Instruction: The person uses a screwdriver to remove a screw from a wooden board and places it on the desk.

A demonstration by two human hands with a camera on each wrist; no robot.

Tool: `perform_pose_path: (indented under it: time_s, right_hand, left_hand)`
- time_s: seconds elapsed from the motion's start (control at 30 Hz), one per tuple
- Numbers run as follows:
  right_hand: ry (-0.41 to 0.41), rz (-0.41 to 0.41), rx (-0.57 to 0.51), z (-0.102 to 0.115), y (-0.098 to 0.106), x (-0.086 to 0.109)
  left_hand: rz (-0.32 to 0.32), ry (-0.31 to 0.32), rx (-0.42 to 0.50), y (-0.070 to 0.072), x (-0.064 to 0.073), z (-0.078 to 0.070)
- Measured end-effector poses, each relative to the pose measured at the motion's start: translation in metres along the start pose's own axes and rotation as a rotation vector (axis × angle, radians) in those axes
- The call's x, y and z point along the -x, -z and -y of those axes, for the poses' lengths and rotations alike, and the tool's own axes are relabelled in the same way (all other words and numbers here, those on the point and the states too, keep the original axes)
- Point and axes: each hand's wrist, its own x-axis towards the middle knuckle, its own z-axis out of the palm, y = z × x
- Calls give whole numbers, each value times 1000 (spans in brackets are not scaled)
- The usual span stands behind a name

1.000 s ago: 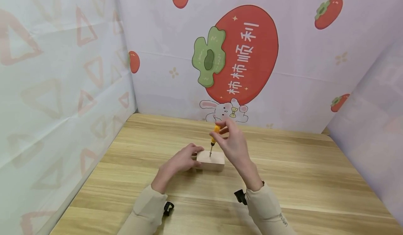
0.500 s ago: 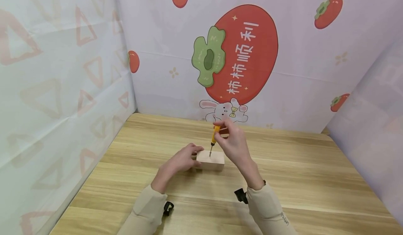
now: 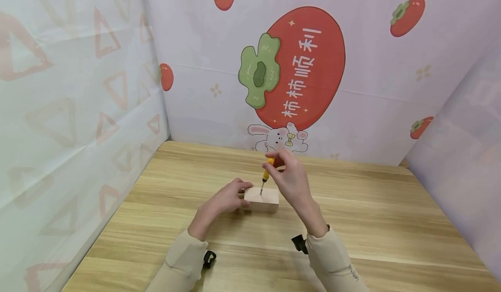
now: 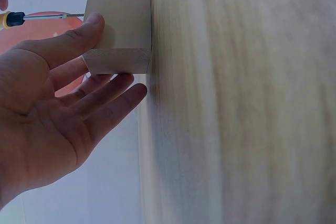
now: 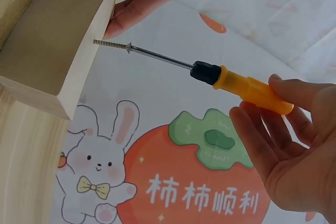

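A pale wooden block (image 3: 263, 205) lies on the table. My left hand (image 3: 225, 198) grips its left end, thumb on the near side and fingers round the far side; the left wrist view shows the thumb (image 4: 93, 22) pressed on the block's face. A screw (image 5: 113, 45) stands out of the block's top, most of its thread showing. The tip of a yellow-handled screwdriver (image 5: 247, 88) with a black collar meets the screw head. My right hand (image 3: 290, 177) holds the screwdriver's handle near its end between thumb and fingers, above the block.
The wood-grain table (image 3: 372, 214) extends around the block. Behind it hangs a white backdrop (image 3: 203, 114) printed with persimmons and a rabbit. Another sheet (image 3: 78, 153) with faint triangles closes off the left side. Black straps show at both wrists.
My right fingers shift on the screwdriver handle, moving inward and then out again as their grip changes. The block and my left hand stay in place.
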Motion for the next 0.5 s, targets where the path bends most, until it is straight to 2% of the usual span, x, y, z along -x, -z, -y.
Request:
perform_pose_path:
  time_s: [0.3,0.5]
  right_hand:
    - [-20,106,-66,4,2,-1]
    - [-24,71,-34,3,0,0]
  left_hand:
    - [-13,3,3,0,0,0]
    - [-3,14,8,0,1,-2]
